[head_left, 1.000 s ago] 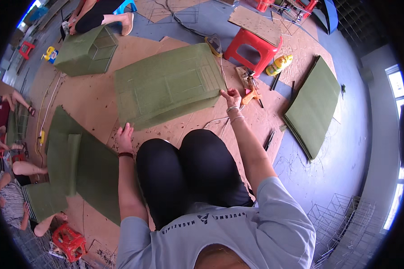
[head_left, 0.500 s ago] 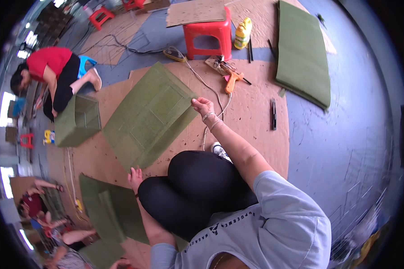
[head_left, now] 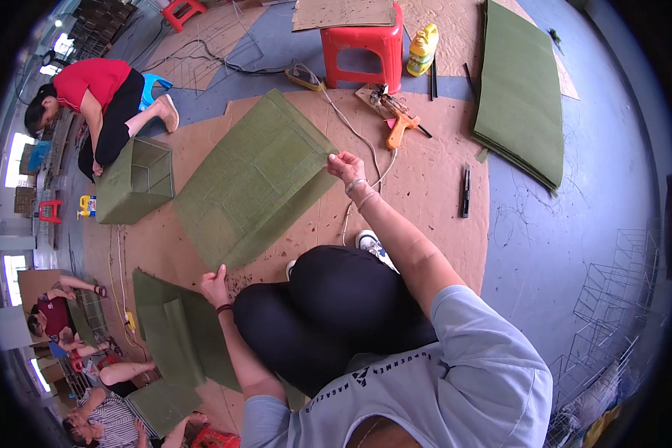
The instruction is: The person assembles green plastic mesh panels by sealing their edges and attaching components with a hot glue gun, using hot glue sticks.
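Stretched before me is a green fabric sheet (head_left: 254, 175), with the straight lines of a wire frame showing through it. At its right corner my right hand (head_left: 346, 166) is closed, pinching the fabric between thumb and fingers. My left hand (head_left: 216, 287) is closed at the near corner, thumb up, with the sheet's edge at its fingertips. Beside my left forearm lies another folded green fabric piece (head_left: 175, 336). Beyond the sheet, an orange glue gun (head_left: 399, 131) rests on the cardboard (head_left: 418, 216), its cord trailing toward me.
A black cutter knife (head_left: 465, 191) lies to the right. Farther off are stacked green sheets (head_left: 521, 97), a red stool (head_left: 362, 60), a yellow bottle (head_left: 422, 51) and a power strip (head_left: 304, 77). A co-worker (head_left: 101, 89) bends over a green box (head_left: 131, 187); wire frames (head_left: 605, 299) stand right.
My left hand's fingers have curled in at the near corner, where they were more outstretched. The sheet has tilted slightly, and my right hand keeps its pinch. The whole view has shifted a little.
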A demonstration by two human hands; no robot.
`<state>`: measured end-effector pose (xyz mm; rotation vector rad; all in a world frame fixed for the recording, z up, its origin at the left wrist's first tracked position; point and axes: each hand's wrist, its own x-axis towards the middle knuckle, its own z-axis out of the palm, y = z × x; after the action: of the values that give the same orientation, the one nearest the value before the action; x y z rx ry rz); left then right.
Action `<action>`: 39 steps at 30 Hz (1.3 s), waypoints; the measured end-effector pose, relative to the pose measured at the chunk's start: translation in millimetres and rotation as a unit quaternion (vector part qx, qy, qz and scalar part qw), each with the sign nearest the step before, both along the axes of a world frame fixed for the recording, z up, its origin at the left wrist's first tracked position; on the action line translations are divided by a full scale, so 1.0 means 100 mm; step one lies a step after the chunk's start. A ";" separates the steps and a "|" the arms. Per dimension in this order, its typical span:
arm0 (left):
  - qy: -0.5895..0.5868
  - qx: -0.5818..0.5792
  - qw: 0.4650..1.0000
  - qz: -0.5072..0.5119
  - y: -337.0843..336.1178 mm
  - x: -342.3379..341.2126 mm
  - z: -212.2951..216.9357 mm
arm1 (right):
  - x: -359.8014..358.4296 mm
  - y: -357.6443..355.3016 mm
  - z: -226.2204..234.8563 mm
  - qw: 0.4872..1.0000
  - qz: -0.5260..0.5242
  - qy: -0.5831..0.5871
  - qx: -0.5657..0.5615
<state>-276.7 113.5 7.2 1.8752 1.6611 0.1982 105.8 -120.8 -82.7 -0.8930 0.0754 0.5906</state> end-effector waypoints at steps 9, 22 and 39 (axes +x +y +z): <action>0.043 0.316 0.736 -0.597 -0.59 1.83 0.62 | 0.01 -0.03 -0.01 1.000 0.007 0.009 -0.007; 0.122 0.452 0.589 -0.659 -0.63 2.40 -0.12 | -0.03 -0.07 0.09 0.995 0.000 0.086 0.056; 0.106 0.432 0.573 -0.688 -0.63 2.41 -0.09 | 0.10 -0.18 0.16 0.990 0.041 0.063 0.116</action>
<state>-35.5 50.1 -2.0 3.4026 -0.4427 0.0925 115.5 -138.8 -66.8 -0.6340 0.0824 0.7168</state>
